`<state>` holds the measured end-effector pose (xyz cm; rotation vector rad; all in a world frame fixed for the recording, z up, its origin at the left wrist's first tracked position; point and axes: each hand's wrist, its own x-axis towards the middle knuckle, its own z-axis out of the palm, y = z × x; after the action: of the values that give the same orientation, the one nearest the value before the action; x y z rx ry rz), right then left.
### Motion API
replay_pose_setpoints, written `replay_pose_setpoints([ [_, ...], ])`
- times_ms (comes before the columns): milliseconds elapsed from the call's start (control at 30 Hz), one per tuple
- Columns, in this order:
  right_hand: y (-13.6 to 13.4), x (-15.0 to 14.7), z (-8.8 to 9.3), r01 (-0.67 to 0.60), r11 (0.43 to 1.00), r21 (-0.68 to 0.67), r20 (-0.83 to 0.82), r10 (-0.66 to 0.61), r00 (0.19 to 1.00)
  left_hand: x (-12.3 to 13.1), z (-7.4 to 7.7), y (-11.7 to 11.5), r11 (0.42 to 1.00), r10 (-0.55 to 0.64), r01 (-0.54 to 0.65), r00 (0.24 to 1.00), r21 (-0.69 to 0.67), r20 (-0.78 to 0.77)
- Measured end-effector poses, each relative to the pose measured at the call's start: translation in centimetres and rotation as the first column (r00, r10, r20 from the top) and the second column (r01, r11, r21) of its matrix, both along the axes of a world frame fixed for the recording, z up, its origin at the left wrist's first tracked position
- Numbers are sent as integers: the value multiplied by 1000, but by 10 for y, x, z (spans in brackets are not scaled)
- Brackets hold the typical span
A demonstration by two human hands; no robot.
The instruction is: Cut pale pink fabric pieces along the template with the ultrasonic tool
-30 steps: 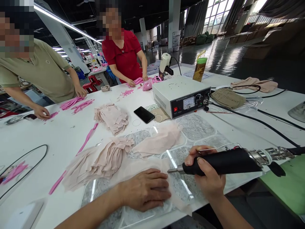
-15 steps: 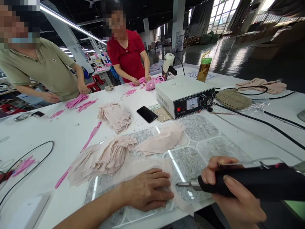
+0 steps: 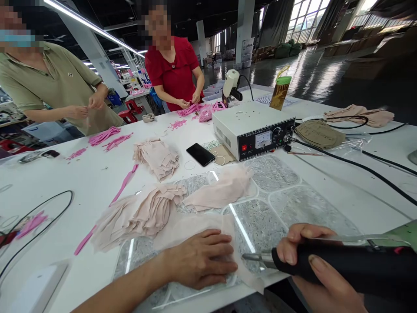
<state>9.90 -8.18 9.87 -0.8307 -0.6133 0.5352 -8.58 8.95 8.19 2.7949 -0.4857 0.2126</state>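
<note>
My left hand [image 3: 198, 260] lies flat, fingers stretched, on a sheer pale pink fabric piece [image 3: 192, 226] spread over a clear plastic sheet [image 3: 260, 217]. My right hand [image 3: 312, 274] is wrapped round a black hand-held tool [image 3: 342, 267]; its metal tip [image 3: 252, 257] rests at the fabric's right edge, just beside my left fingertips. A stack of pink fabric pieces [image 3: 140, 215] lies left of the fabric, and another loose piece [image 3: 221, 191] lies behind it.
A white control box [image 3: 254, 130] with a dial stands mid-table, black cables [image 3: 352, 163] running right. A phone [image 3: 201, 154], another fabric pile [image 3: 156, 158], pink strips [image 3: 107, 137] and a green-lidded bottle [image 3: 280, 92] are there. Two people work at the far edge.
My right hand with the tool has moved down and right toward the table's near edge, the tip now lower on the fabric. The two people lifted their hands from the table.
</note>
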Motion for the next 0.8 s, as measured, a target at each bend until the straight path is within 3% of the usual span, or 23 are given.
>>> replay_pose_setpoints([
  [300,40,1,-16,56,994,90,87,-64,994,2,0,0,1000,-20,21,999,-18,39],
  [800,41,0,-17,71,996,57,99,-76,992,5,-4,2,993,-90,90,996,-79,4],
])
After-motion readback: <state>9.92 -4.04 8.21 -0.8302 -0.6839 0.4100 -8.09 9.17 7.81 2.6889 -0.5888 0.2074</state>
